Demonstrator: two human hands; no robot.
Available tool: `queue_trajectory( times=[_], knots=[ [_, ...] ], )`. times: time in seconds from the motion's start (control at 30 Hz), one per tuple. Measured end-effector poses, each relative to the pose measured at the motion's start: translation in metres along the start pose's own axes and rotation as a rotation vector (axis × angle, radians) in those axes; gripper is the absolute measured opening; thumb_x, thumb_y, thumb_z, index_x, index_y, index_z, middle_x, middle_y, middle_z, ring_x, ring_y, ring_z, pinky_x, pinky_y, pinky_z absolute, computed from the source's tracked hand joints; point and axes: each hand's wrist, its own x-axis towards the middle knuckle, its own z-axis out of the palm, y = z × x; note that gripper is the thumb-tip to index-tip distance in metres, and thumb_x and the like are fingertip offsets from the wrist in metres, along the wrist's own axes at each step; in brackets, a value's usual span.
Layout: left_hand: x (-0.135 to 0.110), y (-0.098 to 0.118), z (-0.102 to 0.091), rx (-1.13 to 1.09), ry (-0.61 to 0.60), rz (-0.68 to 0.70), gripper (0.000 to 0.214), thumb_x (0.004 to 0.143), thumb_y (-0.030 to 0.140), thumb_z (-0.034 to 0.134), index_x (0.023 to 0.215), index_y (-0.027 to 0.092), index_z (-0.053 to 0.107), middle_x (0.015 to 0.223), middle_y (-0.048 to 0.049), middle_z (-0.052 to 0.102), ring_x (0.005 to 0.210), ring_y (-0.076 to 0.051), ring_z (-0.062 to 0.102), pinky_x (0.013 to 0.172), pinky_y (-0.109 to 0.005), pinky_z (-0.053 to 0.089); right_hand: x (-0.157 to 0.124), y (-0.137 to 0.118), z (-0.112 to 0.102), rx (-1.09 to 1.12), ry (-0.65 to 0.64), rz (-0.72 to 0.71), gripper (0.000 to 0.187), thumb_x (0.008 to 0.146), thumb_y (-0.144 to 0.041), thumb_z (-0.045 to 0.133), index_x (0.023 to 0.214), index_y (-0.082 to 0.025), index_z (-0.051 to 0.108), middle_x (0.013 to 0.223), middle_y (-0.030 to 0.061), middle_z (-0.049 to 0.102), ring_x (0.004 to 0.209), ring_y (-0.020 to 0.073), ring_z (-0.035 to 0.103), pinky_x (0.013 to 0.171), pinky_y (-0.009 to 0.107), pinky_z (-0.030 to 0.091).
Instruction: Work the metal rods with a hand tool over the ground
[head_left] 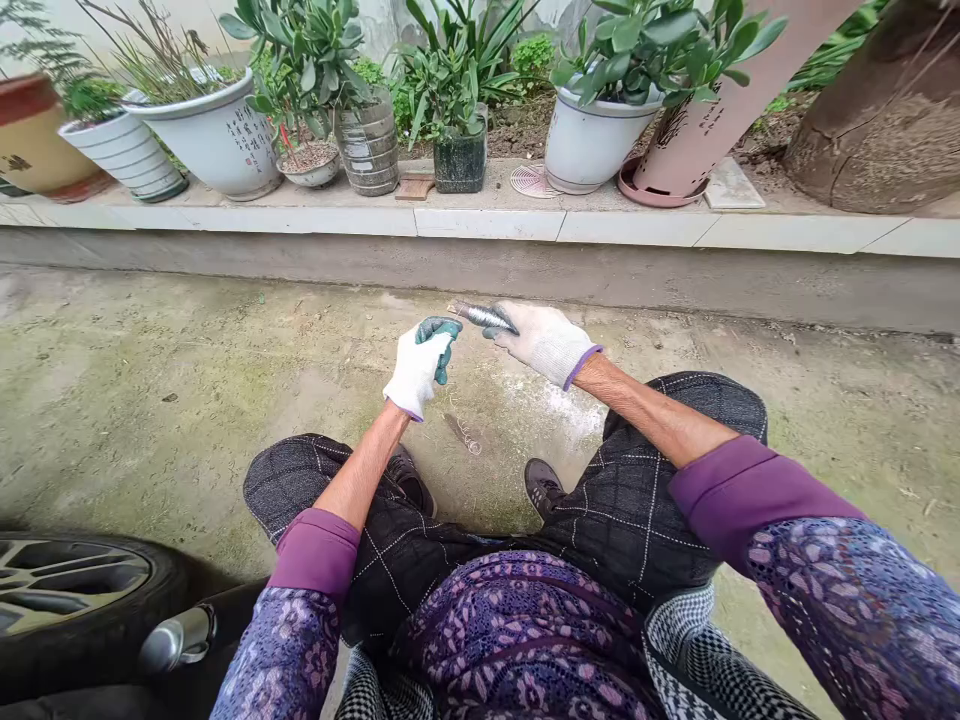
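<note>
My left hand (424, 362), in a white glove with green-coated fingers, is closed in a pinch near the middle of the view. A thin curly wire (468, 436) trails below it, with its loose end coiled; the grip hides where the fingers meet the strand. My right hand (541, 340), gloved the same way, is wrapped round a short stick wound with silvery wire (486, 316). The stick's bare brown end points left, just above my left fingertips.
Several potted plants, among them a white pot (600, 140) and a dark square pot (460, 162), line a tiled ledge (487, 224) ahead. A car wheel (82, 600) and a metal flask-like cylinder (178, 638) are at lower left. Concrete floor (187, 370) lies below my hands.
</note>
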Motion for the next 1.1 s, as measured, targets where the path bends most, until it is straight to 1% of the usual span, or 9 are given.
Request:
queue_trajectory(
  times=[0.2,0.4,0.53,0.67,0.77,0.87,0.97,1.03,1.1],
  knots=[
    [-0.003,0.004,0.009,0.047,-0.088,0.013,0.017,0.076,0.029,0.064,0.085,0.015,0.066,0.047,0.0082,0.044,0.035,-0.005,0.033,0.033,-0.02,0.027,0.0,-0.004,0.007,-0.121,-0.054,-0.023,0.033,0.096,-0.042,0.045,0.117,-0.019,0.058,0.105,0.0115,0.07,0.087,0.0243,0.063,0.071,0.032,0.04],
    [0.005,0.006,0.013,-0.127,-0.023,-0.044,0.02,0.073,0.027,0.065,0.088,0.014,0.066,0.047,0.0091,0.041,0.036,-0.005,0.032,0.035,-0.02,0.031,-0.001,-0.023,0.028,-0.193,-0.159,-0.129,0.037,0.097,-0.044,0.042,0.119,-0.018,0.057,0.108,0.0148,0.068,0.083,0.025,0.065,0.069,0.033,0.041],
    [-0.005,-0.005,0.012,0.02,-0.101,-0.059,0.017,0.073,0.028,0.066,0.083,0.014,0.066,0.046,0.0084,0.042,0.034,-0.005,0.033,0.034,-0.02,0.028,0.008,-0.014,0.026,-0.141,-0.168,-0.061,0.033,0.096,-0.041,0.045,0.113,-0.017,0.059,0.104,0.0151,0.069,0.083,0.0253,0.065,0.069,0.032,0.041],
    [-0.014,-0.02,0.007,0.076,-0.157,-0.075,0.022,0.071,0.03,0.067,0.087,0.015,0.066,0.047,0.0088,0.043,0.036,-0.005,0.034,0.034,-0.019,0.028,0.011,-0.002,0.013,0.139,-0.149,0.028,0.028,0.093,-0.041,0.05,0.102,-0.018,0.062,0.09,0.0075,0.069,0.075,0.0179,0.06,0.064,0.027,0.041],
    [-0.013,-0.026,0.003,0.049,-0.201,-0.101,0.027,0.071,0.032,0.066,0.092,0.015,0.066,0.047,0.0087,0.044,0.036,-0.005,0.034,0.034,-0.018,0.029,0.005,-0.001,0.002,0.478,-0.227,0.185,0.024,0.09,-0.04,0.056,0.094,-0.018,0.062,0.073,0.001,0.06,0.054,0.0105,0.049,0.049,0.024,0.037],
    [-0.01,-0.03,0.001,0.042,-0.234,-0.13,0.027,0.071,0.033,0.065,0.091,0.015,0.065,0.048,0.0084,0.044,0.037,-0.006,0.035,0.034,-0.018,0.029,-0.004,-0.003,-0.009,0.845,-0.276,0.296,0.025,0.087,-0.041,0.06,0.097,-0.018,0.06,0.062,-0.004,0.05,0.041,0.0063,0.037,0.036,0.02,0.03],
    [-0.005,-0.032,0.001,0.045,-0.241,-0.139,0.027,0.072,0.034,0.064,0.091,0.014,0.066,0.048,0.0082,0.044,0.037,-0.006,0.035,0.036,-0.018,0.03,-0.013,-0.002,-0.02,1.066,-0.342,0.233,0.028,0.085,-0.043,0.063,0.094,-0.016,0.061,0.059,-0.0052,0.048,0.039,0.0049,0.035,0.031,0.018,0.028],
    [-0.001,-0.031,-0.001,0.096,-0.242,-0.126,0.026,0.072,0.033,0.063,0.089,0.014,0.066,0.049,0.0075,0.045,0.038,-0.006,0.036,0.037,-0.019,0.03,-0.019,0.002,-0.022,1.07,-0.494,0.126,0.032,0.082,-0.045,0.065,0.094,-0.016,0.063,0.058,-0.0049,0.051,0.038,0.0049,0.036,0.03,0.018,0.029],
    [0.002,-0.027,-0.003,0.191,-0.287,-0.087,0.024,0.069,0.03,0.064,0.086,0.012,0.068,0.055,0.0043,0.052,0.042,-0.007,0.041,0.039,-0.019,0.032,-0.024,0.006,-0.018,0.995,-0.633,0.043,0.035,0.077,-0.046,0.07,0.093,-0.015,0.066,0.057,-0.0045,0.053,0.038,0.0056,0.04,0.031,0.018,0.031]
  ],
)
